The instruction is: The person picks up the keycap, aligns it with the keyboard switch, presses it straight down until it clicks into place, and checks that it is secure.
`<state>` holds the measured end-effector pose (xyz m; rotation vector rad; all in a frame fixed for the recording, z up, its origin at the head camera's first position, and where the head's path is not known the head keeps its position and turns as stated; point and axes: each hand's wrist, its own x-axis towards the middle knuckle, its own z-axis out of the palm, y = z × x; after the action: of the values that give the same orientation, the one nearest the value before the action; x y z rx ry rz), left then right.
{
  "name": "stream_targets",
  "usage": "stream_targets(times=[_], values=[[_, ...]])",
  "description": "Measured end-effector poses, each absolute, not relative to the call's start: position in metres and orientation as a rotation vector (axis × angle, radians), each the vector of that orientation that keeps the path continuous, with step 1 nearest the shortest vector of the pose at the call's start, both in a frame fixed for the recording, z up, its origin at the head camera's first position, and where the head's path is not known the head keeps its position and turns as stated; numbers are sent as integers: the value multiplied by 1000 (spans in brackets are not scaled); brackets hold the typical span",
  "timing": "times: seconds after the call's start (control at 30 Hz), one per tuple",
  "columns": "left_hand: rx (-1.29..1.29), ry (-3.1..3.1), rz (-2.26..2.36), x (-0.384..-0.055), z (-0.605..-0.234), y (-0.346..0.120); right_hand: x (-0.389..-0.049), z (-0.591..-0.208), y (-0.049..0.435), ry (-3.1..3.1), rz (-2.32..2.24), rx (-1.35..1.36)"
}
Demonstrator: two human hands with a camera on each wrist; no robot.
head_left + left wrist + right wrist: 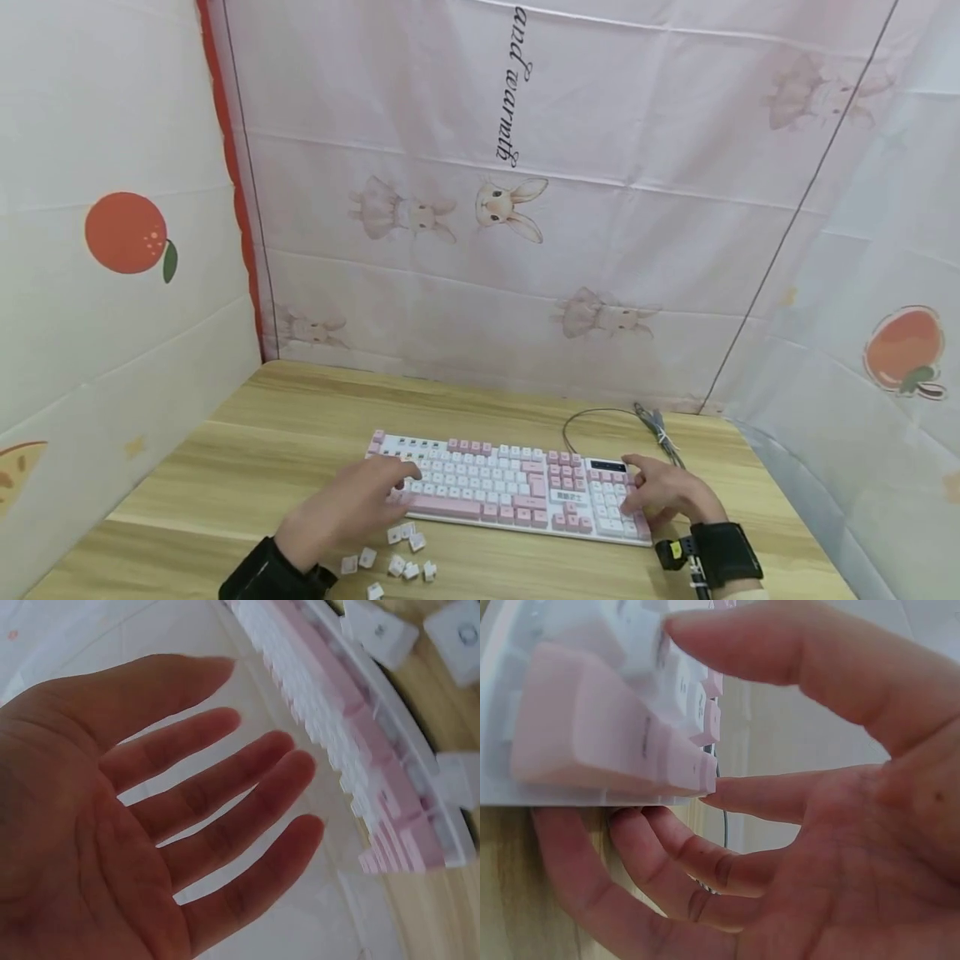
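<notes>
A white and pink keyboard (480,483) lies across the wooden table, with bare switches (412,442) showing in its upper left rows. At its left end my left hand (352,504) hovers with thumb and fingers spread; the left wrist view shows nothing held in the palm. My right hand (671,492) grips the keyboard's right end. In the right wrist view its thumb (735,645) lies over the number keys, while several fingers (574,862) curl against the lower edge. Loose white keycaps (397,566) are scattered in front of the keyboard, near the left wrist.
A grey cable (656,429), bundled with a tie, lies behind the keyboard at the right. Printed cloth (450,275) hangs behind the wooden table (247,467) and along both sides. Each wrist wears a black band (726,552).
</notes>
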<state>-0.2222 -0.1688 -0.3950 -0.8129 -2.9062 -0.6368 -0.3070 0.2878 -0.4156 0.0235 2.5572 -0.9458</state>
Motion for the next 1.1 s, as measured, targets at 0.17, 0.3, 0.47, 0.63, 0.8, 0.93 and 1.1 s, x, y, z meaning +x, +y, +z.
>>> stream_targets(times=[0.17, 0.3, 0.47, 0.63, 0.8, 0.93, 1.1], values=[[-716, -2969, -637, -227, -390, -180, -308, -414, 285, 2581, -934, 21], [-690, -3007, -584, -229, -390, -184, -310, -412, 282, 2601, -906, 14], [-735, -3055, -597, -228, -393, -180, -310, -408, 285, 2615, -879, 24], [-687, -3152, -583, -225, -396, -174, -310, -408, 286, 2614, -879, 26], [-550, -3225, -503, -223, -398, -170, -309, -410, 286, 2612, -867, 33], [-497, -3245, -436, -222, -400, -169, -307, -413, 285, 2612, -874, 33], [-503, -3253, -345, -221, -406, -169, -306, -417, 284, 2608, -873, 31]])
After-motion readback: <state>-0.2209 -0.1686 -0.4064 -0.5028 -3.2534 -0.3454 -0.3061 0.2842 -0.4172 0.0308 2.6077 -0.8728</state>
